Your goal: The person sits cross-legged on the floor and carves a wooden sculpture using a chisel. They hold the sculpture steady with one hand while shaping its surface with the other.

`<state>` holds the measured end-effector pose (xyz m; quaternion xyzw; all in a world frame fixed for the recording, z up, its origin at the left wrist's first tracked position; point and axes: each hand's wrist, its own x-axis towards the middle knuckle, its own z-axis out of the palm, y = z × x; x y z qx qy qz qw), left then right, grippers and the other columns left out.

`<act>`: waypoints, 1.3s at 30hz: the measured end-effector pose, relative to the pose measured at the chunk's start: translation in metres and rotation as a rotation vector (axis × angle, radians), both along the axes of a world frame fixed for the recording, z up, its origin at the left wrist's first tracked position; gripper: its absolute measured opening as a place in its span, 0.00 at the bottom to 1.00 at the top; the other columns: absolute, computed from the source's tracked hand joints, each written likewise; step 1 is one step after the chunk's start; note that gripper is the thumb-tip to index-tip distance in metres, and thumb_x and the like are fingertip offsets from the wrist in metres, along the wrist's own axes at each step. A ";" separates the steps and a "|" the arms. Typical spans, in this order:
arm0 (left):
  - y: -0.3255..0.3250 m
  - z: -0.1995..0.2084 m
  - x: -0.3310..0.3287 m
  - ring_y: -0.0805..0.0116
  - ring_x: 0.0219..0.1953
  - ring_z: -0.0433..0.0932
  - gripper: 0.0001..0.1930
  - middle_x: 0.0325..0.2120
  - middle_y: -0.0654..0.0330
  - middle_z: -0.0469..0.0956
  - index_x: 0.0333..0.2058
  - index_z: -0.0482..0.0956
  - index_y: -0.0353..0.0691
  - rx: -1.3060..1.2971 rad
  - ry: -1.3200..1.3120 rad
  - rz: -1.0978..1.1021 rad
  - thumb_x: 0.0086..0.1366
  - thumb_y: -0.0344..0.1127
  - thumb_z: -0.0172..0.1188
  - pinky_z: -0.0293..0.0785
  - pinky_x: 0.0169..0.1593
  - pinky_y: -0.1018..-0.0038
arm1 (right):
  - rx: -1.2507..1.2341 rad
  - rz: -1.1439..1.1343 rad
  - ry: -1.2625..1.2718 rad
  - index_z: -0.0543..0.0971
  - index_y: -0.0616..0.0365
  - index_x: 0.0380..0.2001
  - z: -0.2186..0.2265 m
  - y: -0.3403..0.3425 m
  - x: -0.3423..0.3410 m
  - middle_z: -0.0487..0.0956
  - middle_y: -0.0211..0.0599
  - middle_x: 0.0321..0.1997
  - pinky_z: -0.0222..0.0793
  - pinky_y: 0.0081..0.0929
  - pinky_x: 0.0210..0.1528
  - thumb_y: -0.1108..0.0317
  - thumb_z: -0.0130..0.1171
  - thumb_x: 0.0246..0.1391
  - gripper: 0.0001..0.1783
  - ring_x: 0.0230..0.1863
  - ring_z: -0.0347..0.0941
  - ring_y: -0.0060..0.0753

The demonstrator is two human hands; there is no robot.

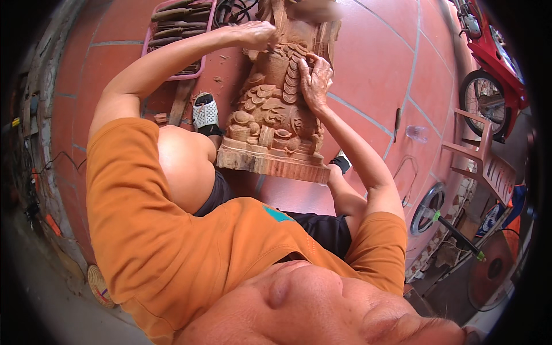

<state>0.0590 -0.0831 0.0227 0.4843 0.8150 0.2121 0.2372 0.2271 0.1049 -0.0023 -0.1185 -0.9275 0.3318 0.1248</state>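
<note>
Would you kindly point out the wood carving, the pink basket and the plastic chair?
Wood carving [275, 115], head view: carved front.
Pink basket [202, 68], head view: lower right rim.
Plastic chair [493, 171], head view: slatted panel.

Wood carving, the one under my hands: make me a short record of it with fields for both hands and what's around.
Carving: brown wood carving, base toward the person
Left hand: left hand curled, at the carving's left side; anything gripped can't be made out
Right hand: right hand laid on the carving's right side, fingers spread
Left of carving: pink basket of tools
Far right: red motorbike
Floor: red tiles
</note>
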 end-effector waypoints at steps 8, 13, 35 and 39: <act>-0.013 -0.003 -0.010 0.53 0.39 0.79 0.12 0.33 0.51 0.80 0.35 0.81 0.38 0.004 0.088 0.071 0.50 0.25 0.56 0.74 0.41 0.63 | -0.013 0.012 -0.017 0.70 0.49 0.50 -0.004 0.003 0.000 0.66 0.38 0.53 0.48 0.51 0.61 0.45 0.50 0.59 0.24 0.60 0.56 0.45; 0.002 -0.008 0.005 0.51 0.40 0.78 0.12 0.33 0.52 0.78 0.35 0.81 0.39 0.009 0.043 0.083 0.49 0.26 0.57 0.73 0.41 0.61 | -0.012 0.006 -0.025 0.70 0.49 0.51 -0.003 0.003 -0.001 0.66 0.38 0.53 0.47 0.51 0.61 0.45 0.50 0.59 0.24 0.61 0.56 0.45; 0.001 0.003 -0.002 0.53 0.35 0.80 0.07 0.26 0.51 0.80 0.27 0.81 0.38 -0.253 0.179 -0.011 0.48 0.25 0.56 0.74 0.37 0.62 | -0.025 0.014 -0.001 0.71 0.49 0.50 -0.003 0.002 0.001 0.66 0.39 0.52 0.49 0.51 0.60 0.45 0.51 0.58 0.25 0.59 0.57 0.45; 0.001 -0.010 -0.001 0.51 0.39 0.79 0.11 0.32 0.52 0.79 0.33 0.80 0.37 -0.057 0.152 0.053 0.49 0.26 0.56 0.73 0.41 0.61 | -0.013 -0.001 -0.027 0.71 0.49 0.51 -0.001 0.003 -0.001 0.66 0.38 0.52 0.48 0.51 0.61 0.45 0.51 0.58 0.25 0.60 0.56 0.45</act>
